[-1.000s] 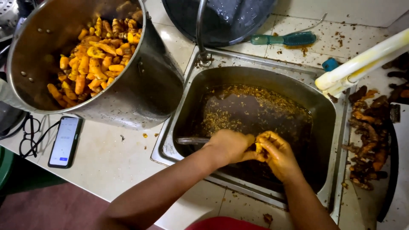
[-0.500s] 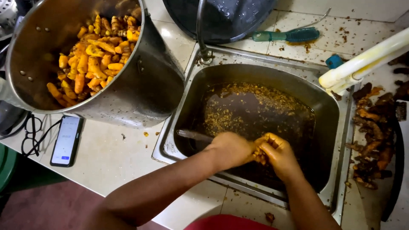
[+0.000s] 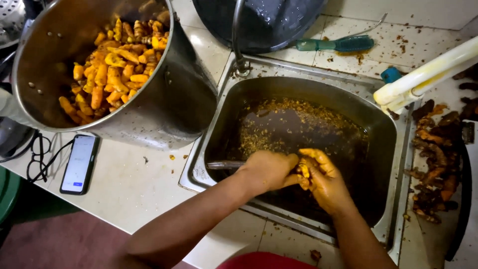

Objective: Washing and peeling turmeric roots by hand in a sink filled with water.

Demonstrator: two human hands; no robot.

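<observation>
Over the sink (image 3: 398, 164) of murky brown water, left hand (image 3: 266, 172) and right hand (image 3: 323, 182) pressed together, clamped on one yellow root (image 3: 303, 169). Peeled roots (image 3: 112, 67) heaped in pot (image 3: 174, 109); unpeeled roots (image 3: 433, 164) waiting on counter (image 3: 129, 184).

view: single head cam, no 2nd view
angle: steeply down, close over sink (image 3: 398, 149)
frame: pot (image 3: 164, 99) upper left, surface (image 3: 134, 184) below, both forearms entering from bottom
</observation>
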